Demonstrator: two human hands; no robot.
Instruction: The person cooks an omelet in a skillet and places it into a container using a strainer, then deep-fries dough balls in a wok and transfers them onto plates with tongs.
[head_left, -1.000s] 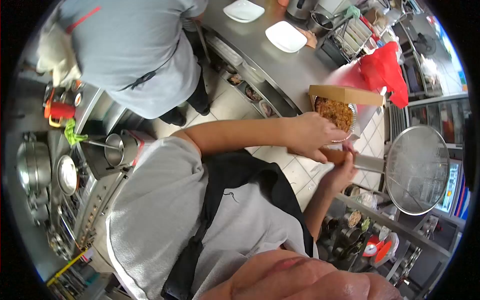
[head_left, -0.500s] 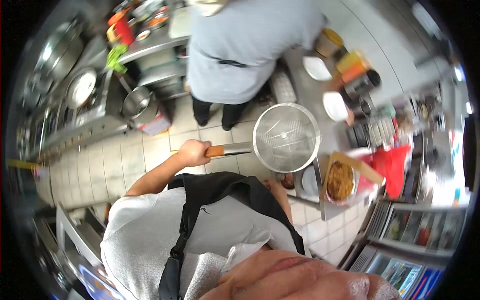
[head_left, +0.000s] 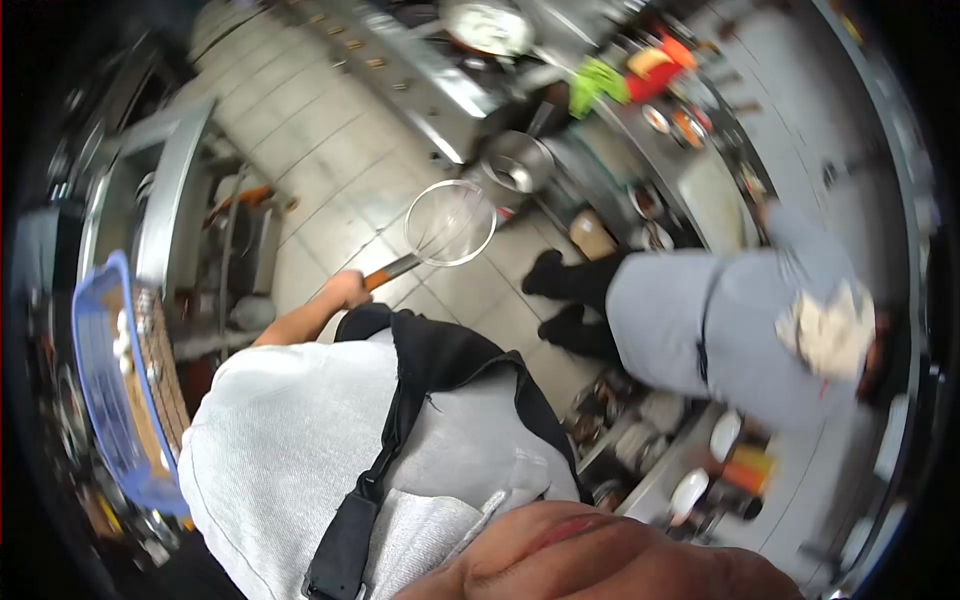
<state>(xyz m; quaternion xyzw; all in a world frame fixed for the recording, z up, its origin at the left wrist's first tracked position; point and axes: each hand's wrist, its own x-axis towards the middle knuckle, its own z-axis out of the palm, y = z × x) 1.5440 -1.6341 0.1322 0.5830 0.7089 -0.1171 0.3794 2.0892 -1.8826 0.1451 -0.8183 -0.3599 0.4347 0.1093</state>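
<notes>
My left hand [head_left: 347, 290] is closed around the orange-brown handle of a round mesh strainer [head_left: 450, 222]. The strainer extends up and to the right of my fist, over the tiled floor, and its mesh looks bare. Just beyond its rim stands a metal pot [head_left: 516, 162] beside the stove. My right hand is out of sight, apparently behind my chest and apron.
A co-worker in grey [head_left: 660, 310] leans over the counter at the right. The stove [head_left: 410, 70], with a pan [head_left: 487, 27] on it, runs along the top. A blue plastic basket [head_left: 95, 380] and metal shelving [head_left: 180, 210] stand on the left.
My view has turned left, so the co-worker now appears on the right and the basket has come into view. The strainer appears smaller and nearer the pot. My right hand has left view.
</notes>
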